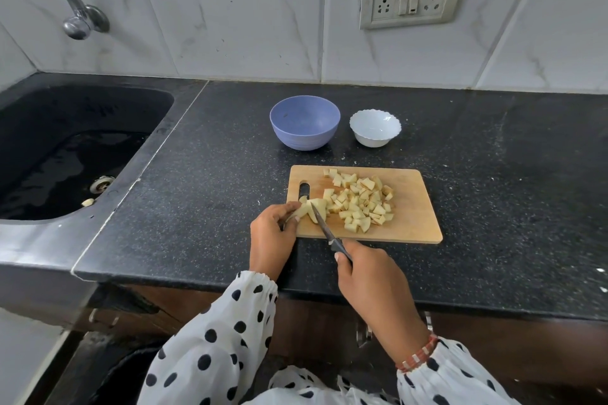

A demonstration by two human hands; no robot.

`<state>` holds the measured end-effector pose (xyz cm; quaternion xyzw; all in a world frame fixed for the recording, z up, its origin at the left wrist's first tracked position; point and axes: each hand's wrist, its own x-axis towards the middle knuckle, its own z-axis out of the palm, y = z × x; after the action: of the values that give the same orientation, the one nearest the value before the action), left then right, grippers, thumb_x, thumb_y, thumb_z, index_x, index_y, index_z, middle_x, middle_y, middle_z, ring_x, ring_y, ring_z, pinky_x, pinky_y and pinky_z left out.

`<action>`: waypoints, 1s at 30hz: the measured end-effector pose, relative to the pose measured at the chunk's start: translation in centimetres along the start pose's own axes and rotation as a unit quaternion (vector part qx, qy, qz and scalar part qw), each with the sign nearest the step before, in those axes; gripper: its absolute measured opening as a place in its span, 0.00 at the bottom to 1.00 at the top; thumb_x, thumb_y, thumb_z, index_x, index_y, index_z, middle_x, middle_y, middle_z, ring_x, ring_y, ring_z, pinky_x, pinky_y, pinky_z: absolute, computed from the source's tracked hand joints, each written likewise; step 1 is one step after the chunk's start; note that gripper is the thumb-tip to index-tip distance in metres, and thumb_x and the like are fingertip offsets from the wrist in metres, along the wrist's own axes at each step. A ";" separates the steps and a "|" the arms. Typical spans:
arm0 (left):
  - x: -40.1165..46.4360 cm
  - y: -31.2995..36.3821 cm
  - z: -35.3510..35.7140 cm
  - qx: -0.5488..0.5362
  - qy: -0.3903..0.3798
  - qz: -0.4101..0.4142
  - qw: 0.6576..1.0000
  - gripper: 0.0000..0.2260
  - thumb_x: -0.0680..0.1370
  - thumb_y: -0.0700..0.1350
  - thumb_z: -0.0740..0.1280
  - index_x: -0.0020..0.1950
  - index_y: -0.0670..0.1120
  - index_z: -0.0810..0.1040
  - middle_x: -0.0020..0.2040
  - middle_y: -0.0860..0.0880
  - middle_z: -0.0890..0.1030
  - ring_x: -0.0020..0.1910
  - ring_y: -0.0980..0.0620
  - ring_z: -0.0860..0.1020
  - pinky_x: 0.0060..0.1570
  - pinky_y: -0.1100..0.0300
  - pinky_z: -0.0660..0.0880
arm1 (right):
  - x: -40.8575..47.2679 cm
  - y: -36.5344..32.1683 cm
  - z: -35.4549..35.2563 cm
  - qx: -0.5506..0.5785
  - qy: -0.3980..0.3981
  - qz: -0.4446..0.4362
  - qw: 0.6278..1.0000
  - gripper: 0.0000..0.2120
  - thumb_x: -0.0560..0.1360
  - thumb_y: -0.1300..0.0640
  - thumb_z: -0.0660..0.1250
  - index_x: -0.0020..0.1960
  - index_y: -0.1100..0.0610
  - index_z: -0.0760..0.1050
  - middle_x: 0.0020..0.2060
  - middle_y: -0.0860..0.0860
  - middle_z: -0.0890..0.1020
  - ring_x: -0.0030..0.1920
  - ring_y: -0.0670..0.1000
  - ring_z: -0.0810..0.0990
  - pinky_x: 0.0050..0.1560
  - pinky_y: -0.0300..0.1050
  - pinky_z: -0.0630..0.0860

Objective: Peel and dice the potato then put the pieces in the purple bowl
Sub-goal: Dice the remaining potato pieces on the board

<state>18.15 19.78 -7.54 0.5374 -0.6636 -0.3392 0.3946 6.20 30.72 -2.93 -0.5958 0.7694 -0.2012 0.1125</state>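
Polka-dot sleeves (227, 332) reach over the table (493, 207). The right hand (368, 276) keeps a closed grip on the knife (324, 227); its blade crosses the uncut potato piece (312, 209), which the left hand (273, 233) pins to the cutting board (414, 223). Just right of the blade lie diced pieces (362, 200). Beyond the board stand the purple bowl (304, 123) and a white bowl (375, 128).

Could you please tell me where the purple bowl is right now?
In the head view, the round purple plastic bowl sits on the black speckled counter, just beyond the wooden cutting board and left of the white scalloped bowl.
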 end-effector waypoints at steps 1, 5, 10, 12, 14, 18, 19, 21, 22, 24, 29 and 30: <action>0.1 0.0 0.0 -0.011 0.010 -0.013 1.000 0.10 0.74 0.38 0.68 0.54 0.45 0.81 0.48 0.52 0.80 0.47 0.56 0.77 0.49 0.71 0.71 | 0.1 -0.1 0.0 0.007 0.002 -0.001 1.000 0.14 0.81 0.50 0.54 0.61 0.51 0.72 0.41 0.48 0.79 0.38 0.47 0.74 0.35 0.39 0.67; 0.3 -0.5 -0.4 -0.033 0.040 -0.055 0.997 0.09 0.75 0.39 0.67 0.54 0.47 0.81 0.49 0.51 0.81 0.47 0.53 0.78 0.52 0.57 0.75 | 1.0 -1.0 0.4 0.028 -0.014 -0.005 1.000 0.12 0.80 0.51 0.55 0.58 0.53 0.73 0.39 0.48 0.75 0.37 0.47 0.72 0.34 0.40 0.66; 0.3 -0.5 -0.8 -0.010 0.030 -0.038 0.999 0.11 0.75 0.37 0.66 0.55 0.47 0.80 0.50 0.51 0.81 0.49 0.54 0.78 0.54 0.57 0.75 | 2.0 -1.6 1.9 0.008 -0.029 0.004 1.000 0.13 0.81 0.52 0.54 0.62 0.54 0.71 0.47 0.50 0.80 0.46 0.49 0.78 0.38 0.40 0.69; 0.1 -0.5 -0.7 0.006 0.023 -0.018 1.000 0.11 0.75 0.36 0.66 0.55 0.45 0.80 0.50 0.50 0.80 0.49 0.54 0.78 0.54 0.60 0.74 | 2.0 -1.2 2.0 -0.004 -0.020 0.009 1.000 0.14 0.81 0.53 0.53 0.64 0.54 0.70 0.49 0.51 0.80 0.49 0.50 0.79 0.38 0.40 0.68; -0.1 -0.3 -0.6 0.022 0.021 0.005 1.000 0.11 0.75 0.35 0.66 0.55 0.44 0.80 0.49 0.51 0.80 0.48 0.55 0.77 0.53 0.67 0.71 | 1.8 -0.8 1.9 -0.014 -0.009 0.014 1.000 0.15 0.81 0.53 0.52 0.64 0.54 0.70 0.49 0.51 0.80 0.49 0.51 0.79 0.38 0.40 0.67; -0.5 -0.2 -0.5 0.035 0.000 0.033 0.999 0.10 0.74 0.35 0.66 0.53 0.45 0.82 0.46 0.53 0.79 0.44 0.60 0.75 0.46 0.81 0.65 | 1.7 -0.5 1.9 -0.020 -0.007 0.027 0.999 0.16 0.81 0.52 0.52 0.66 0.53 0.69 0.50 0.51 0.80 0.49 0.51 0.79 0.38 0.40 0.68; -0.5 -0.4 -0.5 0.041 -0.009 0.037 0.998 0.10 0.75 0.35 0.67 0.53 0.45 0.82 0.46 0.53 0.79 0.45 0.60 0.75 0.46 0.82 0.64 | 1.7 -0.5 1.9 -0.017 -0.008 0.027 0.999 0.16 0.81 0.52 0.52 0.66 0.53 0.69 0.50 0.51 0.80 0.49 0.51 0.79 0.38 0.40 0.68; -0.6 -0.6 -0.3 0.056 -0.020 0.044 0.997 0.10 0.75 0.37 0.67 0.53 0.46 0.82 0.46 0.55 0.79 0.47 0.60 0.75 0.47 0.83 0.63 | 1.7 -0.4 2.0 -0.004 -0.007 0.027 1.000 0.15 0.81 0.51 0.53 0.65 0.53 0.70 0.49 0.51 0.80 0.48 0.51 0.79 0.37 0.39 0.66; -0.6 -0.6 -0.2 0.059 -0.021 0.046 0.997 0.10 0.74 0.37 0.67 0.52 0.47 0.82 0.46 0.55 0.78 0.47 0.60 0.74 0.47 0.82 0.63 | 1.6 -0.3 1.9 0.004 -0.003 0.025 1.000 0.15 0.81 0.51 0.54 0.64 0.54 0.70 0.48 0.50 0.80 0.47 0.50 0.79 0.35 0.38 0.65; -0.5 -0.8 0.0 0.067 -0.010 0.061 0.996 0.09 0.73 0.36 0.68 0.50 0.46 0.83 0.45 0.53 0.80 0.47 0.57 0.75 0.47 0.79 0.64 | 1.3 -0.1 1.8 0.015 0.007 0.015 1.000 0.15 0.81 0.51 0.54 0.64 0.54 0.71 0.46 0.50 0.80 0.46 0.49 0.78 0.34 0.37 0.63; 0.0 -1.1 0.3 0.089 0.011 0.083 0.992 0.06 0.72 0.37 0.70 0.46 0.45 0.84 0.42 0.50 0.81 0.45 0.53 0.75 0.46 0.78 0.63 | 0.6 -0.3 1.5 0.026 0.022 -0.021 0.999 0.14 0.81 0.50 0.54 0.63 0.52 0.70 0.42 0.48 0.79 0.39 0.47 0.73 0.30 0.36 0.62; 0.1 -1.2 0.3 0.090 0.010 0.082 0.992 0.06 0.72 0.38 0.70 0.47 0.45 0.84 0.42 0.49 0.81 0.45 0.53 0.75 0.46 0.79 0.63 | 0.6 -0.4 1.5 0.025 0.022 -0.022 0.999 0.14 0.81 0.51 0.54 0.63 0.52 0.70 0.42 0.48 0.79 0.39 0.47 0.74 0.32 0.37 0.63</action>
<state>18.37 19.49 -8.70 0.5184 -0.7291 -0.2389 0.3778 7.01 29.78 -4.10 -0.6049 0.7532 -0.2356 0.1060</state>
